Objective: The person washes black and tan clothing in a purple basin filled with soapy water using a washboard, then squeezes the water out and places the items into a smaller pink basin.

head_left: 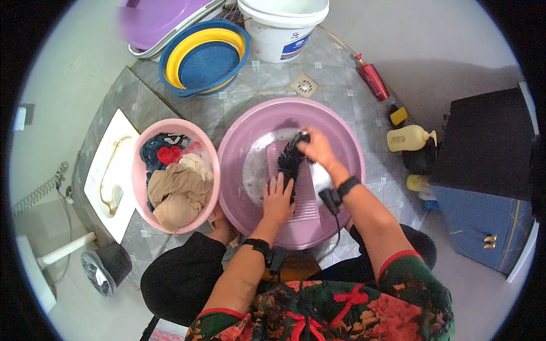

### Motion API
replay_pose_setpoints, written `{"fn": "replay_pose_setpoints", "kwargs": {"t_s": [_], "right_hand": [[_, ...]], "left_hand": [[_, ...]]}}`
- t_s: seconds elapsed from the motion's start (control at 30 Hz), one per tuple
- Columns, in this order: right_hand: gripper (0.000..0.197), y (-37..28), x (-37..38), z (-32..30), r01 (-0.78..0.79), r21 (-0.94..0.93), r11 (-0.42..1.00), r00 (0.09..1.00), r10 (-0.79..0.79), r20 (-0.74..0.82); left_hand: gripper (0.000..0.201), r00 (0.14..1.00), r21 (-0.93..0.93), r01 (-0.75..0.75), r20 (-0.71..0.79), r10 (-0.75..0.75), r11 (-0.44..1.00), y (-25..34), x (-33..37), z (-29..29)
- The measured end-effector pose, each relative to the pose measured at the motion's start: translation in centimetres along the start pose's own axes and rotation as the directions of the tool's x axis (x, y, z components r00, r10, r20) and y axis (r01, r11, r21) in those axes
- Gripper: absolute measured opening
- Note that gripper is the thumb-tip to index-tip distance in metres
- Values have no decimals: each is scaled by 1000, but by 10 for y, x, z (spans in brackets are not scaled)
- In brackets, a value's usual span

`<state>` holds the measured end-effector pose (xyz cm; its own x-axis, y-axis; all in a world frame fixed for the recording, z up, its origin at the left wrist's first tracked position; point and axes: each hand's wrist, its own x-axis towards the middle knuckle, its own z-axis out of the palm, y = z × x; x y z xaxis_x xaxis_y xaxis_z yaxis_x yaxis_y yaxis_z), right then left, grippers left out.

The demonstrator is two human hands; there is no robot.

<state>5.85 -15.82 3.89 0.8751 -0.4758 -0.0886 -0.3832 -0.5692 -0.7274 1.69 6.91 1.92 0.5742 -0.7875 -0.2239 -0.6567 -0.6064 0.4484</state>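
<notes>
Left hand (278,200): fingers spread flat over the lower end of the black garment, seemingly bracing it against the ridges.
Right hand (317,146): fingers gathered round the bunched upper end, probably for a firm hold on slippery fabric.
Black garment (290,162): a dark, wet-looking strip along the washboard; its exact kind cannot be told.
Washboard (306,211): mauve, ridges facing up to meet the cloth; whether loose or moulded in is unclear.
Mauve basin (234,165): on the tiled floor before the knees, within reach of both arms, likely to catch water.
Pink tub (136,173): just left of the basin, holding heaped clothes, a beige garment (181,190) uppermost; handy there.
Yellow pump bottle (406,138): right of the basin, lying sideways in this view.
Floor drain (305,86): beyond the basin.
White bucket (267,38): farther off, beside a blue-and-yellow basin (175,57).
</notes>
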Motion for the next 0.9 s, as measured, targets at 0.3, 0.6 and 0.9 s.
{"fn": "replay_pose_setpoints", "kwargs": {"t_s": [0.3,0.6,0.9], "right_hand": [[29,14,-68,87,250,-370,895,965,-198,171],[27,33,-3,112,87,-495,865,995,-50,87],[44,17,20,85,4,-521,853,904,220,367]], "left_hand": [[57,991,-181,78,-92,-96,980,-6,-3,53],[61,984,-253,86,-130,-122,964,-2,5,39],[56,974,-274,44,-204,-103,961,-4,3,41]]}}
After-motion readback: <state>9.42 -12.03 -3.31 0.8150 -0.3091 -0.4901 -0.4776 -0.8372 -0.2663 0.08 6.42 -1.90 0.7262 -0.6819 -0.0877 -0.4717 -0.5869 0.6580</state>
